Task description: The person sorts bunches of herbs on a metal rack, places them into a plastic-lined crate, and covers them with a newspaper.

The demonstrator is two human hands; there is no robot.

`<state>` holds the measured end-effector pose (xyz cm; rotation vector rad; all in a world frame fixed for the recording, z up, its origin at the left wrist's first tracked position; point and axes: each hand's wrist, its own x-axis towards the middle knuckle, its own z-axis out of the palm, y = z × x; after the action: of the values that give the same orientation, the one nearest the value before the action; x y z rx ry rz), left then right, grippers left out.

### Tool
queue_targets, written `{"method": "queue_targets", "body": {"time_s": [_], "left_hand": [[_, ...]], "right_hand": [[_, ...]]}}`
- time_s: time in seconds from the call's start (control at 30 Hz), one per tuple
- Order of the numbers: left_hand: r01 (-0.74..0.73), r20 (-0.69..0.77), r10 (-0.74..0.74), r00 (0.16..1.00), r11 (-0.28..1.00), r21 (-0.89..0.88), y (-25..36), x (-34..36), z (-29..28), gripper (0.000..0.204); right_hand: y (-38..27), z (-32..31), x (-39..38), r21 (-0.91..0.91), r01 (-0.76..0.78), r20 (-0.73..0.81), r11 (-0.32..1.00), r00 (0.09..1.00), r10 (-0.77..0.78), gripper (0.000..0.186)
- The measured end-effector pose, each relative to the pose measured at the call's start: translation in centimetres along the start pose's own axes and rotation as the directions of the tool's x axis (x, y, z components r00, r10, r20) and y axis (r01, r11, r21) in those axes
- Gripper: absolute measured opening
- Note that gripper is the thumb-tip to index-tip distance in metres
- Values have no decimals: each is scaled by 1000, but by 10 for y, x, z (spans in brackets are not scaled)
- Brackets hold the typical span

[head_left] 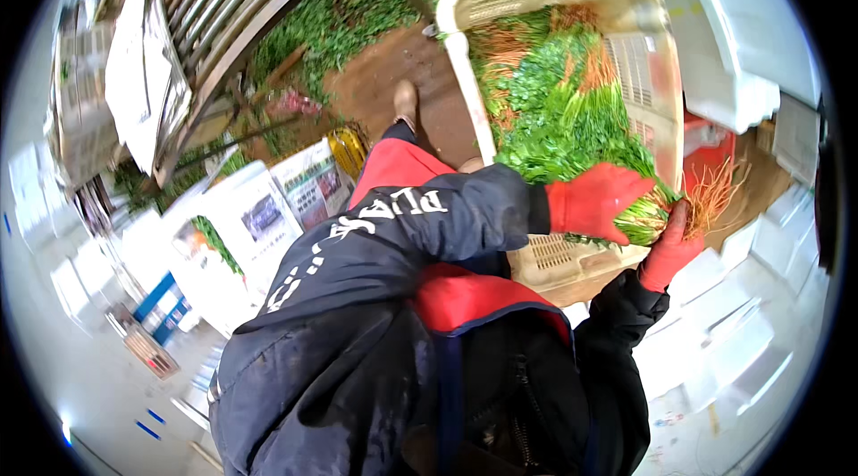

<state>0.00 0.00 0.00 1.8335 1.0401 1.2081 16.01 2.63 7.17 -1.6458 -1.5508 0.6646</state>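
Note:
A bunch of leafy greens (645,217) with pale stems and stringy orange roots lies over the near right end of a cream plastic crate (666,74). My left hand (594,203), in a red glove, closes over its stems from the left. My right hand (670,250), also red-gloved, grips the bunch at the base of the stems, with the roots sticking out past its fingers to the right. Inside the crate lie more leafy greens (563,105), with orange roots showing at the far end and sides. Both hands partly hide the held bunch.
A slatted rack (237,7) stands at the upper left, above loose greens (326,33) on brown ground. White foam boxes (728,38) stand beside the crate on the right. A red container (710,154) sits close to the crate. Printed white boxes (241,221) are at the left.

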Motion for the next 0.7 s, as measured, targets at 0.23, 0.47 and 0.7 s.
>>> {"method": "queue_targets", "body": {"time_s": [0.23, 0.47, 0.7], "left_hand": [[139, -111, -175, 978, 953, -270, 23, -54, -117, 68], [195, -91, -253, 963, 890, -412, 4, -91, -238, 66], [160, -299, -245, 922, 946, -282, -11, -151, -438, 74]], "right_hand": [[-152, 61, -21, -107, 267, 592, 958, 791, -154, 53], [-248, 173, -37, -269, 468, 646, 842, 736, -203, 25], [-297, 184, 51, -270, 604, 367, 750, 785, -500, 27]]}}
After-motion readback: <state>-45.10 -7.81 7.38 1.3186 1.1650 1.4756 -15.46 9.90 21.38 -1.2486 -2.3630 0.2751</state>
